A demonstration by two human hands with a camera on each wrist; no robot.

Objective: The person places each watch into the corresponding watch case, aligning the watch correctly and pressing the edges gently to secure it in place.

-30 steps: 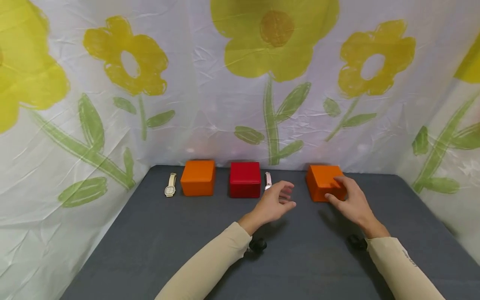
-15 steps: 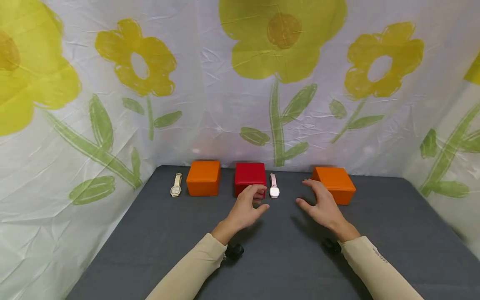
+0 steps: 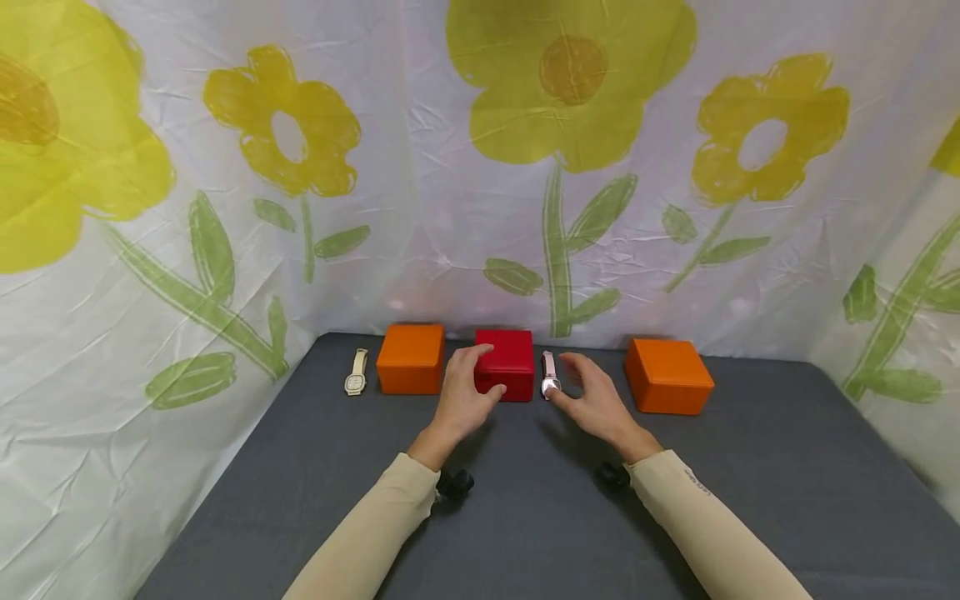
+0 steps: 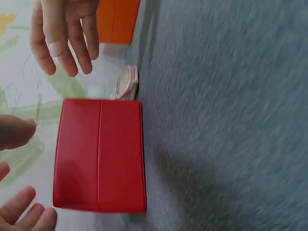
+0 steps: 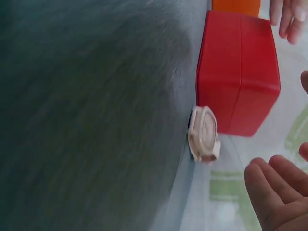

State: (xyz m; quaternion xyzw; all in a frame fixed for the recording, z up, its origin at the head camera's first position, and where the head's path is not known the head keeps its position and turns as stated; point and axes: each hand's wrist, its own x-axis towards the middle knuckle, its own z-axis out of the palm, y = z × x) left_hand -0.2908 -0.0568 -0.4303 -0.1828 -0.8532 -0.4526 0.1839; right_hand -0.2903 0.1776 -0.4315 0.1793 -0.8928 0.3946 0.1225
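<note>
A shut red box (image 3: pixel 508 360) stands at the back of the grey table (image 3: pixel 300 500), with a pink watch (image 3: pixel 550 375) lying just to its right. My left hand (image 3: pixel 471 383) hovers at the box's front left, fingers spread and relaxed, holding nothing. My right hand (image 3: pixel 581 390) is open beside the pink watch, to the right of the box. The left wrist view shows the red box (image 4: pixel 98 155) between my spread left thumb and fingers without clear contact. In the right wrist view the pink watch (image 5: pixel 204 134) lies against the red box (image 5: pixel 238 72).
An orange box (image 3: pixel 410 358) stands left of the red one, with a white watch (image 3: pixel 356 372) further left. Another orange box (image 3: pixel 669 375) sits to the right. A floral sheet (image 3: pixel 480 167) walls the table on three sides.
Both hands moved left, the right one off the right orange box, and now sit either side of the red box. The boxes and watches stayed put.
</note>
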